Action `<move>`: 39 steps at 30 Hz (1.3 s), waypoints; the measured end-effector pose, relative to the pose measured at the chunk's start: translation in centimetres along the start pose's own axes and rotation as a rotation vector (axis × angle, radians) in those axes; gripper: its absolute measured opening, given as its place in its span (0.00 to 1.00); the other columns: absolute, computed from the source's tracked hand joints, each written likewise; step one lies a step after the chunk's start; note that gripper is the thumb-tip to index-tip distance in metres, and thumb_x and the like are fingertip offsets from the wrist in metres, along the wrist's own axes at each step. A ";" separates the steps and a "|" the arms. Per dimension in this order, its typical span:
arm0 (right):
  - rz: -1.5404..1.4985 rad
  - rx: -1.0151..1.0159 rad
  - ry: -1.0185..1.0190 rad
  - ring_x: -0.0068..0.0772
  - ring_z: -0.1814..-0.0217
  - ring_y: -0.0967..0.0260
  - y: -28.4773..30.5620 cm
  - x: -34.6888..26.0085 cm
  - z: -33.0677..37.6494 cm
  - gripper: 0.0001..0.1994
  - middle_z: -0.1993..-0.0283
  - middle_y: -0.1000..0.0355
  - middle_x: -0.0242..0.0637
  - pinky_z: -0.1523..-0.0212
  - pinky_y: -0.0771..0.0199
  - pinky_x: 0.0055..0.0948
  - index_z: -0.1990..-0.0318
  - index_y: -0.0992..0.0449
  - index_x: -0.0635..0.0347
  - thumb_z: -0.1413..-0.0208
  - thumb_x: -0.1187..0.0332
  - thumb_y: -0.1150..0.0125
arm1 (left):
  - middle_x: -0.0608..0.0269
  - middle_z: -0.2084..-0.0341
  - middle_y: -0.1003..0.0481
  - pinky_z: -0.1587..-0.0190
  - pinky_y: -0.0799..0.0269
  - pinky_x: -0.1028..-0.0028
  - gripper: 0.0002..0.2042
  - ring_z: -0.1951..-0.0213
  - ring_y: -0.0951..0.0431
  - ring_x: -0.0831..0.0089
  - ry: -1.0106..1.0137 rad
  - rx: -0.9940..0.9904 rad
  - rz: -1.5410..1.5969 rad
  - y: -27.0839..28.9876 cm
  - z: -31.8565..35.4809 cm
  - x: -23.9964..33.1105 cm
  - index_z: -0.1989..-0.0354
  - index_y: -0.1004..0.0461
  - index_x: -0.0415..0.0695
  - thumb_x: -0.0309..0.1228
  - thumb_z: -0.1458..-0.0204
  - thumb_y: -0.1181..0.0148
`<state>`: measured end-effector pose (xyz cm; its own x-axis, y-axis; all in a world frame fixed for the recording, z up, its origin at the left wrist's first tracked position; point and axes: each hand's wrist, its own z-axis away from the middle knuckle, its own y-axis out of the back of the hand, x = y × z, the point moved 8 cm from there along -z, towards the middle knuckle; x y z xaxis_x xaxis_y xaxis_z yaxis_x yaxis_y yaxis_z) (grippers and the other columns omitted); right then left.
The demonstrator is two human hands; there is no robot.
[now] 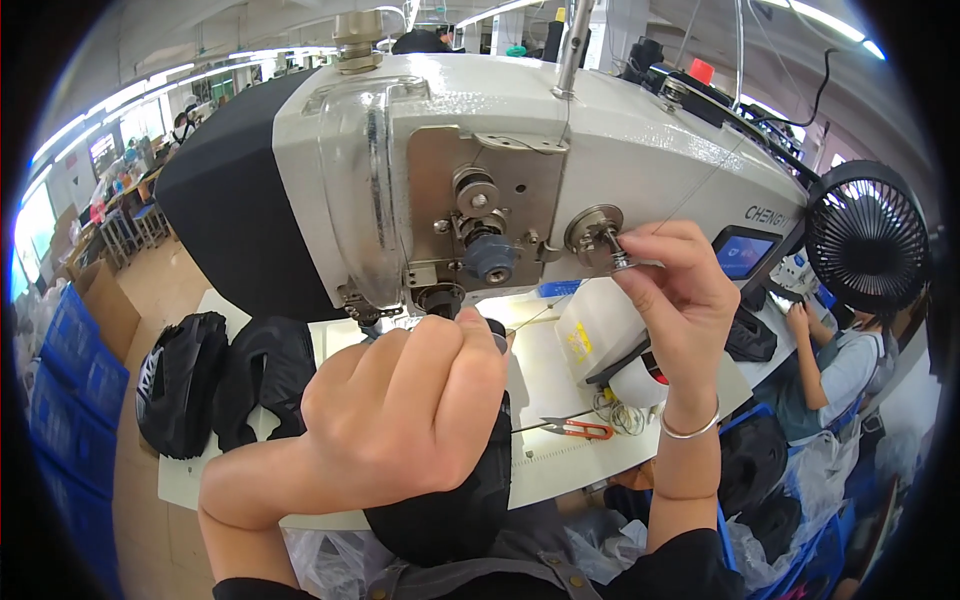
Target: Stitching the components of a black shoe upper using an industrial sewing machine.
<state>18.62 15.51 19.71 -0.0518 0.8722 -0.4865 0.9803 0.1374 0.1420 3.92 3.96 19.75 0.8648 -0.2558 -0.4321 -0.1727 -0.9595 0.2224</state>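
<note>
Pale table: snips near; left hand partly hides black piece.

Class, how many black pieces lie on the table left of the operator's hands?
2. One black piece is at the far left; the second piece is beside it, nearer the left hand. More may be hidden beneath them or behind that hand.

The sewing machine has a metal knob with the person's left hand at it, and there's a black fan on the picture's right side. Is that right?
Not quite: the head view shows the person's right hand at the sewing machine's metal knob. The black fan is on the picture's right side.
</note>
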 end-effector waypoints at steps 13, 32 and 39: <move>0.155 -0.021 0.091 0.26 0.63 0.32 0.0 -0.6 0.2 0.15 0.62 0.33 0.40 0.64 0.27 0.20 0.63 0.28 0.68 0.62 0.87 0.43 | 0.72 0.90 0.44 0.90 0.51 0.85 0.08 0.89 0.42 0.84 0.012 0.001 0.004 0.4 0.4 -0.2 0.84 0.36 0.42 0.19 0.66 0.42; 0.443 0.019 0.278 0.25 0.69 0.32 -0.1 -3.3 0.8 0.14 0.67 0.30 0.39 0.71 0.31 0.17 0.67 0.24 0.64 0.63 0.87 0.47 | 0.66 0.87 0.38 0.88 0.45 0.84 0.07 0.88 0.37 0.80 -0.038 -0.098 0.105 0.0 1.1 1.3 0.79 0.33 0.37 0.22 0.66 0.40; 0.146 0.035 0.122 0.24 0.64 0.32 0.0 -2.2 1.3 0.12 0.62 0.32 0.43 0.66 0.28 0.16 0.65 0.26 0.68 0.60 0.87 0.47 | 0.63 0.87 0.36 0.88 0.40 0.83 0.11 0.87 0.33 0.76 -0.076 -0.161 0.146 -0.7 1.3 2.0 0.75 0.30 0.32 0.25 0.65 0.36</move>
<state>19.04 12.95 19.67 0.0705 0.9324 -0.3546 0.9851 -0.0091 0.1719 5.10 3.95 17.58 0.7968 -0.4047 -0.4487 -0.2107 -0.8821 0.4213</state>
